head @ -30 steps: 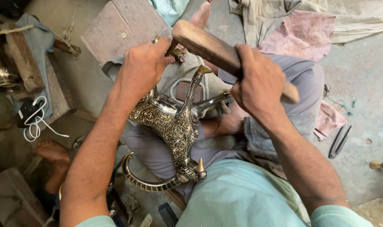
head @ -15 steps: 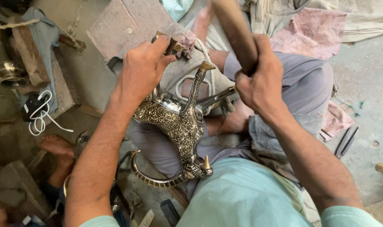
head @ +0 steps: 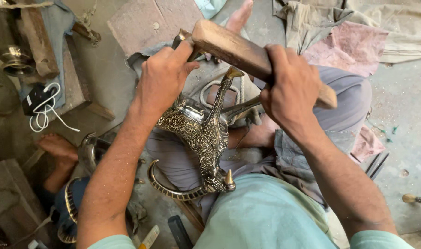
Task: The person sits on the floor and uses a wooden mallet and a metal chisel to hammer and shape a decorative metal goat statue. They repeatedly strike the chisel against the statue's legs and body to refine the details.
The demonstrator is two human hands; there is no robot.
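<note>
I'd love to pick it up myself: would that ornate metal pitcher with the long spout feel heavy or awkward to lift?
The pitcher looks like solid engraved metal, so probably stiff and heavy for its size. Its curved handle and thin spout stick out, so it would likely tip or rock if set down. The polished patches may feel slippery.

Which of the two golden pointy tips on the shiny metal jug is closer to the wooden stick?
The upper golden tip, atop the long spout of the engraved metal jug. It sits just below the wooden stick in the right hand. The lower tip lies near the person's shirt.
</note>
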